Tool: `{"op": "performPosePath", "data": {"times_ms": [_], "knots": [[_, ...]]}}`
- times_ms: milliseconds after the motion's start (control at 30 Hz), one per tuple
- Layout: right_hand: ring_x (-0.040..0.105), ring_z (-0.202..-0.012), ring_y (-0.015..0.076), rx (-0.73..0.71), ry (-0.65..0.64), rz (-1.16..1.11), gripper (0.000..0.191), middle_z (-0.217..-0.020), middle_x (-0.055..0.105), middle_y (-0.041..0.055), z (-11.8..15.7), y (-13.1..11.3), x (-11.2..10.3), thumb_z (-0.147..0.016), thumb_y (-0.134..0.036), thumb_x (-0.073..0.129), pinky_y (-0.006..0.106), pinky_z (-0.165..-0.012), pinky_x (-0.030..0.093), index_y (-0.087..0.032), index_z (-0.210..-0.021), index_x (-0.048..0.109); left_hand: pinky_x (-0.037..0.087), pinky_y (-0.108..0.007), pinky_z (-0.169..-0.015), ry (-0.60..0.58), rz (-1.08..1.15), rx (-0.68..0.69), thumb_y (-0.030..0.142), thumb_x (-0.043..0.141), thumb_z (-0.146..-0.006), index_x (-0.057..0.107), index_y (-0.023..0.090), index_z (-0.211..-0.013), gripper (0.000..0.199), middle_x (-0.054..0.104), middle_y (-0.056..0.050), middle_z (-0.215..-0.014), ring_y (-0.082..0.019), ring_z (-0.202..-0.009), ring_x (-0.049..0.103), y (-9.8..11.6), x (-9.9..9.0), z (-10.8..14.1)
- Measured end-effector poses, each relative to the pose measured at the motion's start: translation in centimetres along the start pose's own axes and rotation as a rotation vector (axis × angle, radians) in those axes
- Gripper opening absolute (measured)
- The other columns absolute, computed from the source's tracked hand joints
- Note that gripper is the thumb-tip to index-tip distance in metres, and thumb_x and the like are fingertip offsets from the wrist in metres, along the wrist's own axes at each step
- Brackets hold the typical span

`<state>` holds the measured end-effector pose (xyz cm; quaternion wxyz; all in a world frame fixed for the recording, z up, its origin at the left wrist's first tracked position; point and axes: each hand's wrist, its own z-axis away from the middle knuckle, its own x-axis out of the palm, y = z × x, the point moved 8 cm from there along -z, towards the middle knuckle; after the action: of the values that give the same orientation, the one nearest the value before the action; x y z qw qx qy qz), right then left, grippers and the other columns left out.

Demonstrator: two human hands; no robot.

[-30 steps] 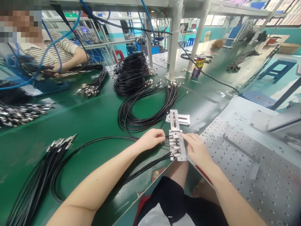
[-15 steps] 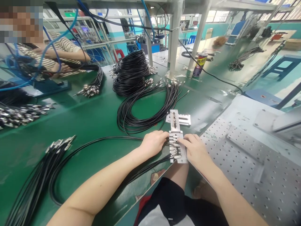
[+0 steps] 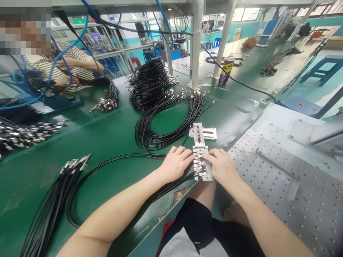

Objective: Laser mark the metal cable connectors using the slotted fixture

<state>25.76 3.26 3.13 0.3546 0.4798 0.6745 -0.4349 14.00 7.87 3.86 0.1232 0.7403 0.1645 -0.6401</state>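
A slotted metal fixture lies at the green bench's front edge, with several silver cable connectors seated across it. My left hand is closed at the fixture's left side, its fingertips on a thin black cable that runs in from the left; the exact grip is partly hidden. From the right, my right hand reaches over the fixture with thumb and index finger closed at a connector near its upper end. Below my left hand, more black cables lead into the lower slots.
Behind the fixture lie a second slotted metal piece and looped black cables. A cable stack and a spray can stand farther back. A perforated metal plate is at right. A co-worker handles cables at left.
The view has shifted slightly. My left hand's fingers have moved a little over the fixture's left edge, and my right fingertips have drawn slightly up along the connectors.
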Motion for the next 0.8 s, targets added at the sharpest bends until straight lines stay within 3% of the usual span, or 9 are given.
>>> {"op": "performPosePath", "data": {"times_ms": [167, 300, 433, 800], "knots": [[0.049, -0.093, 0.0193, 0.039, 0.024, -0.233, 0.052, -0.103, 0.055, 0.0057, 1.2, 1.3, -0.2, -0.075, 0.002, 0.029, 0.037, -0.083, 0.046, -0.023, -0.109, 0.059, 0.034, -0.034, -0.072, 0.045, -0.018, 0.067, 0.030, 0.039, -0.090, 0.058, 0.017, -0.082, 0.024, 0.056, -0.007, -0.091, -0.020, -0.086, 0.045, 0.2, 0.2, 0.3], [0.048, -0.103, 0.0196, 0.046, 0.057, -0.283, 0.055, -0.111, 0.055, 0.0051, 2.0, 1.2, -0.7, -0.073, 0.001, 0.028, 0.040, -0.088, 0.046, -0.024, -0.114, 0.055, 0.037, -0.028, -0.070, 0.137, 0.072, -0.066, 0.025, 0.033, -0.093, 0.057, 0.017, -0.088, 0.025, 0.057, -0.005, -0.085, -0.016, -0.079, 0.048, -0.9, 0.2, 0.4], [0.049, -0.102, 0.0193, 0.020, 0.067, -0.270, 0.059, -0.110, 0.055, 0.0054, 2.3, 0.5, -1.1, -0.073, 0.002, 0.027, 0.040, -0.087, 0.046, -0.025, -0.117, 0.053, 0.039, -0.024, -0.065, 0.155, 0.098, -0.146, 0.022, 0.035, -0.092, 0.057, 0.019, -0.092, 0.022, 0.058, -0.002, -0.082, -0.013, -0.076, 0.051, -1.2, 0.4, 0.6], [0.046, -0.100, 0.0230, -0.057, -0.007, -0.005, 0.051, -0.104, 0.055, 0.0114, 1.9, -0.9, -0.5, -0.073, 0.004, 0.031, 0.041, -0.086, 0.044, -0.018, -0.109, 0.060, 0.038, -0.024, -0.063, 0.141, 0.042, -0.044, 0.014, 0.038, -0.089, 0.058, 0.018, -0.080, 0.023, 0.058, -0.002, -0.079, -0.013, -0.073, 0.048, -0.6, 1.2, 0.4]]}}
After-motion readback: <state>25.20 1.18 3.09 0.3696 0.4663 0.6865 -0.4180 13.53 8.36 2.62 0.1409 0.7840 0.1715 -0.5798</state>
